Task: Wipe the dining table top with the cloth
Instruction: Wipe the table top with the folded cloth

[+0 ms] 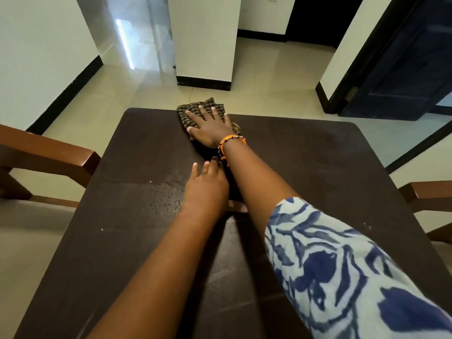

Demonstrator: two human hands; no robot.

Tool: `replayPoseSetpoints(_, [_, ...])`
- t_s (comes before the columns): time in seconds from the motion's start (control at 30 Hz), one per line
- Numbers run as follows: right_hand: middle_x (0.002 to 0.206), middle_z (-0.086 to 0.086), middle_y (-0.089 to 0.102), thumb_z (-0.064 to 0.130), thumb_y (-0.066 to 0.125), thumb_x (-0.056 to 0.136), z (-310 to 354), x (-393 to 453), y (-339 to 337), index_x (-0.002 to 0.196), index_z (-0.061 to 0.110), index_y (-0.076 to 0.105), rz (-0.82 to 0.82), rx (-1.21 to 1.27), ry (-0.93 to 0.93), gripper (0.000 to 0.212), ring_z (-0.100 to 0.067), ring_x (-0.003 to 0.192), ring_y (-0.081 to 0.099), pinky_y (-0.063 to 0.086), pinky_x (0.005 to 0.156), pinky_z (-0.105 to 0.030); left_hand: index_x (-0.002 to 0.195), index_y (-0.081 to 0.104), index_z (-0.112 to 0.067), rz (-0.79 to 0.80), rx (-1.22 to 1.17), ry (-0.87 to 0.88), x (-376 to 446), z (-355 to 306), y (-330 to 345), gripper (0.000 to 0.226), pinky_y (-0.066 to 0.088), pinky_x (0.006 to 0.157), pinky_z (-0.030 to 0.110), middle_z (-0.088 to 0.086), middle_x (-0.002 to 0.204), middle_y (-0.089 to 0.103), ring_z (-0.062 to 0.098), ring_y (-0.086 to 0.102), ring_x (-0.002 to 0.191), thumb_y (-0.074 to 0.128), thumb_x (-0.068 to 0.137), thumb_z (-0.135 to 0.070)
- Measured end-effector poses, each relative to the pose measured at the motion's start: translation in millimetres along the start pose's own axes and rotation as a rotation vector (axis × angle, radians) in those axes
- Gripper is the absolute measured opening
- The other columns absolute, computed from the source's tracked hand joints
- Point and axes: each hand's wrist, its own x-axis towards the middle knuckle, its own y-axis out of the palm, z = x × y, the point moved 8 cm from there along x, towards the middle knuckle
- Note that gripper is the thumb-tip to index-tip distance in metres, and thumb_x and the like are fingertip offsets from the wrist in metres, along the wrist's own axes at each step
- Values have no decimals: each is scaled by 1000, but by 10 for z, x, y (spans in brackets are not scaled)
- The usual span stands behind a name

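Note:
A dark brown dining table (305,162) fills the lower view. At its far edge lies a brown checked cloth (208,105), partly hanging past the edge. My right hand (210,128) presses flat on the cloth with fingers spread, an orange bracelet on the wrist. My left hand (208,184) rests flat on the table top nearer to me, fingers together, holding nothing. Small dark crumbs (166,201) and a wet patch lie just left of my left hand.
A brown wooden chair (49,155) stands at the table's left side and another chair (425,194) at the right. Beyond the far edge are beige floor tiles, a white pillar (204,45) and a dark door (403,69) at the right.

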Motion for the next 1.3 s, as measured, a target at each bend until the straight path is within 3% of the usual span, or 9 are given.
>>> replayPoseSetpoints(0.1, [160, 3, -2, 49, 25, 98, -416, -143, -126, 148, 40, 9, -42, -5, 49, 54, -25, 147, -6, -7, 116, -49, 146, -2, 0, 57, -10, -33, 3, -23, -19, 116, 1, 117, 44, 14, 158, -1, 26, 2, 146, 54, 72, -69])
replayPoseSetpoints(0.33, [160, 0, -1, 48, 24, 99, -2180, -855, -507, 149, 37, 8, -150, 30, 445, 54, -28, 147, -2, -3, 116, -53, 146, -6, 0, 71, -41, -26, -24, 2, 21, 121, -2, 117, 43, 13, 158, -6, 25, -2, 146, 50, 69, -74])
replayPoseSetpoints(0.47, [160, -8, -1, 42, 25, 99, -2623, -1264, -581, 151, 23, 12, -266, -22, 648, 56, -34, 146, -5, -8, 115, -57, 146, -5, 1, 65, -34, -20, -8, -2, 17, 121, -2, 117, 42, 14, 157, -5, 26, 0, 146, 50, 69, -73])
replayPoseSetpoints(0.6, [160, -10, 4, 32, 31, 98, -2272, -1191, -547, 149, 9, 17, -331, 11, 565, 57, -28, 147, 1, 0, 118, -48, 146, -4, 2, 51, -58, -17, -19, 7, 21, 121, -1, 117, 42, 15, 157, -3, 26, 1, 146, 51, 69, -73])
replayPoseSetpoints(0.83, [160, -2, -1, 35, 30, 99, -488, -824, -15, 151, 19, 10, -171, 13, 58, 58, -20, 148, -2, -5, 117, -43, 148, 1, -4, 68, -53, -22, -9, -45, -54, 116, 1, 116, 47, 15, 157, 4, 24, 3, 146, 62, 70, -65])
replayPoseSetpoints(0.9, [160, 1, -2, 33, 29, 99, -296, -883, 69, 151, 22, 10, -114, 19, -39, 56, -18, 148, -2, -6, 117, -42, 149, -1, -7, 93, -104, -41, -50, -51, -58, 115, 0, 116, 47, 13, 158, 1, 23, 1, 146, 63, 71, -62])
replayPoseSetpoints(1.03, [160, 3, -2, 33, 29, 100, -880, -1169, -78, 151, 24, 9, -120, 26, 9, 56, -16, 148, -2, -3, 117, -42, 147, -2, 1, 19, -107, -72, -111, -203, -160, 111, 1, 117, 45, 14, 158, -3, 26, -3, 146, 56, 76, -63])
replayPoseSetpoints(1.3, [161, 1, -3, 34, 27, 101, -2897, -2145, -451, 151, 23, 6, -176, 69, 454, 56, -18, 148, -2, -1, 118, -45, 146, 7, 4, 116, -76, 93, 144, -1072, -178, 114, 0, 117, 43, 17, 157, 4, 27, -1, 146, 61, 71, -63])
